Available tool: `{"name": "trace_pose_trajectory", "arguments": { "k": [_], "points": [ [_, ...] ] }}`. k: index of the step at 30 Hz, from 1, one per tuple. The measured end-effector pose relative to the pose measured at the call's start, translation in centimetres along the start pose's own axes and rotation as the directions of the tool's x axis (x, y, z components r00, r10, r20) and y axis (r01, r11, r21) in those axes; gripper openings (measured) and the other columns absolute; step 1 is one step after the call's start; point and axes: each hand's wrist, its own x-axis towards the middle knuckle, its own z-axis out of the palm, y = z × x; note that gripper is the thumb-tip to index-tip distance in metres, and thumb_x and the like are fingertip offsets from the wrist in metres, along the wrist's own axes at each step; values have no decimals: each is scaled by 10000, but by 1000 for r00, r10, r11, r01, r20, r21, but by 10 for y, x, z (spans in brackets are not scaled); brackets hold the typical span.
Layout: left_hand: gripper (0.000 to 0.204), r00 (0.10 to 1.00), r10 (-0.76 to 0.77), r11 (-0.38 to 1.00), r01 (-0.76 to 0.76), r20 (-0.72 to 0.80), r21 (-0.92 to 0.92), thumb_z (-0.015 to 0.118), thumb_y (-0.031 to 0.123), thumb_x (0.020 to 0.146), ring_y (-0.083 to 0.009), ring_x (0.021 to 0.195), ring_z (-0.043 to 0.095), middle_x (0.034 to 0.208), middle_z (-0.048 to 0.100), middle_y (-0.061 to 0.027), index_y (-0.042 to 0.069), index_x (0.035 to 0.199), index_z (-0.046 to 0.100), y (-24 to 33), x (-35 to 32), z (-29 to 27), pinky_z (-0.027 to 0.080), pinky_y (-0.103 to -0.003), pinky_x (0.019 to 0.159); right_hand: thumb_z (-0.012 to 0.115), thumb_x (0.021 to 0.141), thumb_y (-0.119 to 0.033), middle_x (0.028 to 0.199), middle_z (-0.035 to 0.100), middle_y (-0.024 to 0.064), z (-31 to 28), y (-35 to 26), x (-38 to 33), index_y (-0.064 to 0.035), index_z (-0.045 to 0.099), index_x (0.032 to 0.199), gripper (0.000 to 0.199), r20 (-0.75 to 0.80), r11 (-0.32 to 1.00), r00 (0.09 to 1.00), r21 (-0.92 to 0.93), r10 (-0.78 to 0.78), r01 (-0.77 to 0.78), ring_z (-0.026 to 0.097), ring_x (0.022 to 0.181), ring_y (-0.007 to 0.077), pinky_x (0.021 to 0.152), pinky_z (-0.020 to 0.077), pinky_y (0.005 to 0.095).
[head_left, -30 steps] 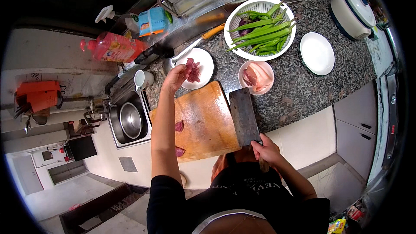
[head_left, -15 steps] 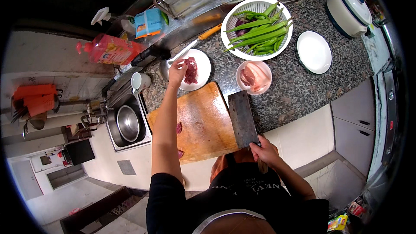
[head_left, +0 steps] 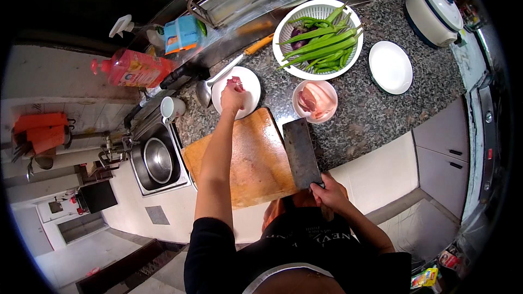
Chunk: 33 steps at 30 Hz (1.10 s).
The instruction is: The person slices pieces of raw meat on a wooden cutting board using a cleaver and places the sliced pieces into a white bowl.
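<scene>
Over the white plate [head_left: 253,93] my left hand [head_left: 233,99] is lowered, its fingers bent in around the cut dark red meat [head_left: 235,81]. Part of that meat is covered by the hand. Below the plate lies a wooden cutting board [head_left: 256,158], partly behind my left forearm. My right hand [head_left: 331,193] is wrapped round the handle of a cleaver [head_left: 303,152], whose broad dark blade lies along the board's right edge. A bowl [head_left: 315,102] with pale pink and red meat stands right of the plate.
A white basket [head_left: 281,32] holds okra, green peppers and something purple. Beside it are an empty-looking white dish [head_left: 390,67] and a lidded cooker [head_left: 433,13]. A ladle [head_left: 204,93] with an orange handle, a white cup [head_left: 172,108] and a sink [head_left: 139,164] are leftward.
My left hand has moved rightward and down from the plate's left side onto the meat, and its fingers have closed in. My right hand still holds the cleaver.
</scene>
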Motion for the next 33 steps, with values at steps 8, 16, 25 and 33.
{"name": "trace_pose_trajectory", "arguments": {
  "k": [8,16,25,33],
  "points": [
    [133,994,104,962,-105,-18,-253,652,127,697,-152,540,626,660,641,-90,5,712,601,-42,17,-5,501,-287,464,488,895,-122,555,484,10,2,6,4,-25,461,944,112,9,1000,1000,-20,-22,23,469,443,97,421,406,268],
    [152,1000,-28,997,28,-9,-69,658,147,695,-202,515,639,685,651,-105,29,791,651,-7,5,5,517,-318,486,473,902,-123,546,477,8,2,4,3,-28,476,968,116,19,998,999,-52,-30,31,460,448,91,432,398,253],
    [95,996,55,518,34,73,-855,606,49,759,-137,529,568,694,626,-83,10,684,563,-20,25,-8,481,-256,486,470,904,-118,536,478,17,-4,15,2,-18,464,975,122,4,997,997,-7,-73,73,464,440,95,423,405,269],
    [115,997,-20,410,81,80,-908,603,7,770,-105,529,495,639,532,-4,77,717,529,-15,38,-23,421,-213,509,484,894,-116,560,487,11,-6,17,4,-12,468,986,140,29,999,998,17,-50,49,469,444,93,423,412,265]
  ]
}}
